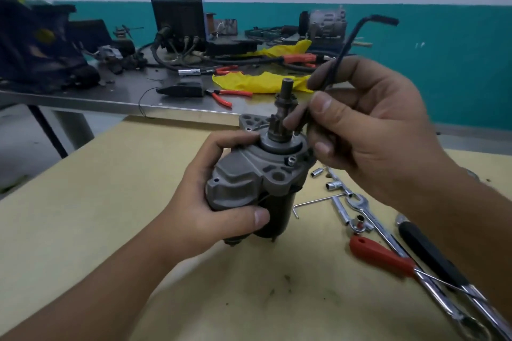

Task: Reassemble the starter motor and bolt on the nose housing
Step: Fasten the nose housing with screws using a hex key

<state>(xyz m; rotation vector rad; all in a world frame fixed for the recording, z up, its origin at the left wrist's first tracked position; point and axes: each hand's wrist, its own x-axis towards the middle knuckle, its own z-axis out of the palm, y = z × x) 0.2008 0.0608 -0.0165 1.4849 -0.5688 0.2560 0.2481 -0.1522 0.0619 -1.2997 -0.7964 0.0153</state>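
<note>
The starter motor stands upright near the middle of the yellow counter, with the pinion shaft pointing up. Your left hand grips the motor body from 9 o'clock, fingers curled around the nose housing, thumb pressed on the front.

The housing already sits on the motor, and one bolt head shows in its flange. Your right hand pinches a dark L-shaped hex key and brings its short lower end down just beside the shaft, at about 3 o'clock of the pinion. I judge that the bolting is in progress: whether the bolts are tight I cannot tell, so tightening is probably left.

At 4 o'clock the sockets, a small hex key, a red-handled tool and wrenches lie near the motor. At 6 and 8 o'clock the counter gives you free room; its far edge runs close behind the motor at 12 o'clock.
</note>
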